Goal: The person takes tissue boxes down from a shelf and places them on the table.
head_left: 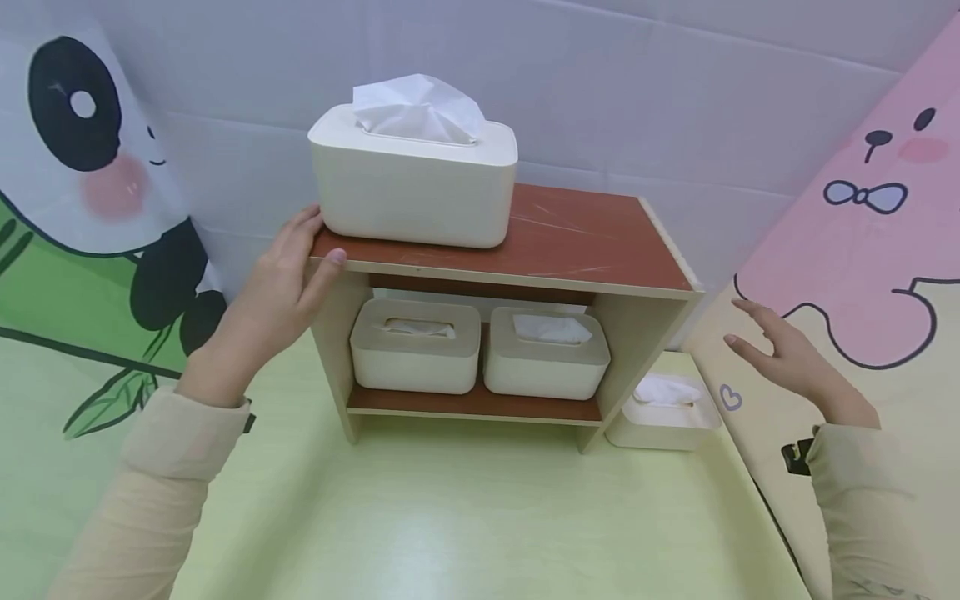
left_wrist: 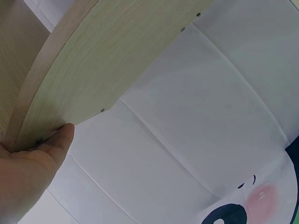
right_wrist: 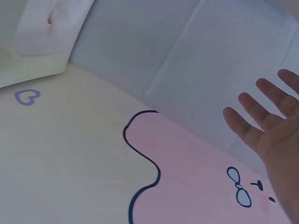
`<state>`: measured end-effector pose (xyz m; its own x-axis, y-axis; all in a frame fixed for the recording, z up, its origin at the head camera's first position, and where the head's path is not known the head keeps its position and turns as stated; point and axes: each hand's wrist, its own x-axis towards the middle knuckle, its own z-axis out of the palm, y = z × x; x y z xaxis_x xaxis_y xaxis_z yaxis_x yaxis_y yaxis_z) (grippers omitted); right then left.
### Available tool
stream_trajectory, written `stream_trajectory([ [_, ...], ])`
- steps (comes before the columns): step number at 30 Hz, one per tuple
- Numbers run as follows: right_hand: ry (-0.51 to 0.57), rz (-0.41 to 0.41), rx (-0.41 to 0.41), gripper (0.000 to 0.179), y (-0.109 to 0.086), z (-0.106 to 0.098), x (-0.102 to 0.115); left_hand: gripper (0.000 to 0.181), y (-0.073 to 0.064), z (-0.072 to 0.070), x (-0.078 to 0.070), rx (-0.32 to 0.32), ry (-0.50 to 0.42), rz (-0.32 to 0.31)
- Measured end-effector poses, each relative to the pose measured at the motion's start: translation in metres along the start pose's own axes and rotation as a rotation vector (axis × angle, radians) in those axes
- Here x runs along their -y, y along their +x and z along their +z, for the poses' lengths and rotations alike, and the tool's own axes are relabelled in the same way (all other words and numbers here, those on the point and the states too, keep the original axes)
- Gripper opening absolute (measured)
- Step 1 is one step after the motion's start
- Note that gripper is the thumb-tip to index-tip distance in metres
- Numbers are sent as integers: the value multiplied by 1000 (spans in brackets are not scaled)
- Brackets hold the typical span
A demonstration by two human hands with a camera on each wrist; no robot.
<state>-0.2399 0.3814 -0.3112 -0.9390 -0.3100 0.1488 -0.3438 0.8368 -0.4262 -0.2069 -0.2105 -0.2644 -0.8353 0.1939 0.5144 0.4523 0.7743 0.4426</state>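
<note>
My left hand (head_left: 273,292) grips the upper left corner of a small wooden shelf (head_left: 592,237), its thumb over the front edge of the red-brown top. In the left wrist view, fingers (left_wrist: 58,142) lie against the shelf's pale side panel (left_wrist: 93,60). A white tissue box (head_left: 412,196) stands on the left part of the top, close to those fingertips; whether they touch it I cannot tell. Over to the right, my right hand (head_left: 795,358) hangs in the air, holding nothing, its fingers (right_wrist: 243,123) spread apart in the right wrist view.
Inside the shelf stand two more tissue boxes, a left one (head_left: 416,362) and a right one (head_left: 547,367). Another tissue box (head_left: 663,421) sits on the pale table (head_left: 450,517), right of the shelf. Behind hangs a whitish cloth (head_left: 600,100), with printed cartoon animals at both sides.
</note>
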Motion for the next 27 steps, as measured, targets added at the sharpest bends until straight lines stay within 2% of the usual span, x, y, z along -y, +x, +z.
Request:
stream_trajectory([
  [5, 1, -43, -47, 62, 4, -17, 19, 62, 0, -1, 0, -3, 3, 1],
  [12, -67, -156, -129, 56, 9, -36, 46, 62, 0, 0, 1, -13, 7, 11],
  [17, -88, -190, -171, 57, 9, -47, 64, 61, -1, 1, 2, -21, 5, 15],
  [27, -105, -294, -176, 60, 13, -63, 105, 60, 0, 3, 2, -34, 7, 27],
])
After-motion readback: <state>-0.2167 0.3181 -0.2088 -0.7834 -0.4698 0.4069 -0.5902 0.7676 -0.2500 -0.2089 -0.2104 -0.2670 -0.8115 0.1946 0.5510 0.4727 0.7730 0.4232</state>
